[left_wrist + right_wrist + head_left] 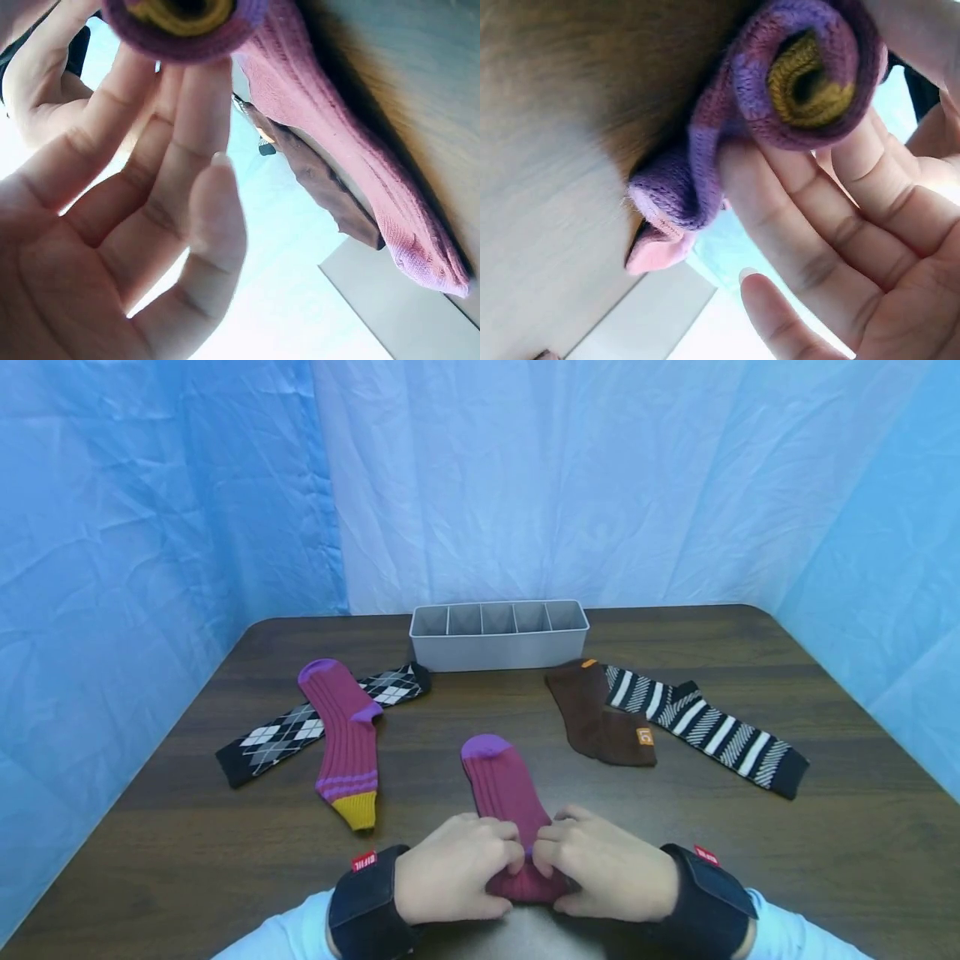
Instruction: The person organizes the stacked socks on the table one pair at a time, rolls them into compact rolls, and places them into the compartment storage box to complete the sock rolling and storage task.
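Observation:
A plum-coloured sock [512, 785] with a purple toe lies in front of me, its toe pointing away. Its near end is rolled into a coil [750, 82], with the yellow cuff wound at the centre. My left hand [456, 868] grips the left end of this roll, fingers over the top and thumb on the near side. At the right end my right hand [611, 870] holds it the same way. The left wrist view shows the roll [176, 46] at the fingertips, the unrolled foot stretching away. The sock's middle is partly hidden by my fingers.
A matching plum sock [348, 727] lies at left across a black-and-grey argyle sock [281, 739]. On the right, a brown sock [581, 710] overlaps a black-and-white striped sock [720, 735]. A grey compartment box [498, 652] stands at the back of the wooden table [187, 868], before blue sheeting.

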{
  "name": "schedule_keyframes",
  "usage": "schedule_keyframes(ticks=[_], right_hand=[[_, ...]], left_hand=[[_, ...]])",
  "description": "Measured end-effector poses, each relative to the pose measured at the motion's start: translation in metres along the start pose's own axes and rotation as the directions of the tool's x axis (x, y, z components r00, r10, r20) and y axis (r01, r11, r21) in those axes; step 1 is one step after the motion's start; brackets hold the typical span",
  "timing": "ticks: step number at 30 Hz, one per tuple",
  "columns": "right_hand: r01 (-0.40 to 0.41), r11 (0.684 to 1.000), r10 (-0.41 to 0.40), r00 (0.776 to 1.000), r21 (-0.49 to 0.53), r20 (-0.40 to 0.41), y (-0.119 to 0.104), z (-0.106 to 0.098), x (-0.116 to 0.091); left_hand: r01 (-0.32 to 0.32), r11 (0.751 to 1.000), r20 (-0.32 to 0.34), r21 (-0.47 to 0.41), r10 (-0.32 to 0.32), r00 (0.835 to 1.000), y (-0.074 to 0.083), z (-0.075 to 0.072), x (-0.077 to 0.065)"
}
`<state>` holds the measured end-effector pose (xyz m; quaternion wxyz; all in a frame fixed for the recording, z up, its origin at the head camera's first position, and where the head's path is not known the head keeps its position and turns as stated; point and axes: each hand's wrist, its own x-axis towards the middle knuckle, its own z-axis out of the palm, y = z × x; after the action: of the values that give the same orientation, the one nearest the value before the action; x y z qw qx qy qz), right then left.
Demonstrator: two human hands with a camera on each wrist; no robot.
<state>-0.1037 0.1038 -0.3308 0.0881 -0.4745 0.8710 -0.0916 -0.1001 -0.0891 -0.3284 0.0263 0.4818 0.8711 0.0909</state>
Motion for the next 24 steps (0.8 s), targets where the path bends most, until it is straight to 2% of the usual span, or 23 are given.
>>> schedule_keyframes(ticks=[4,8,12,18,24], right_hand=[[0.009,0.999,-0.008,1.0,0.046,-0.003,0.0007,0.0005,-0.0015],[0.053,0.995,-0.053,0.999,0.089,0.005,0.0023,0.0007,-0.0031],[0.047,0.997,-0.046,0.999,0.059,-0.019,0.0048,0.0014,-0.002],[-0.003,0.996,-0.005,0.996,-0.087,-0.091,0.0065,0.0051,0.0007],[-0.016,1.0,0.013,0.997,-0.026,-0.082,0.0068,0.0047,0.0013]], left_hand=[[0.006,0.999,-0.002,-0.036,-0.006,1.0,0.0008,-0.0001,-0.0003],[0.001,0.991,0.03,-0.136,0.003,1.0,-0.002,-0.0001,-0.0011],[0.025,0.984,0.061,-0.176,-0.015,0.998,-0.0063,0.0003,0.0],[0.072,0.992,-0.011,-0.101,-0.073,0.997,-0.0081,0.0033,0.0017],[-0.005,0.999,-0.085,-0.043,0.001,0.996,-0.0055,0.0046,0.0016]])
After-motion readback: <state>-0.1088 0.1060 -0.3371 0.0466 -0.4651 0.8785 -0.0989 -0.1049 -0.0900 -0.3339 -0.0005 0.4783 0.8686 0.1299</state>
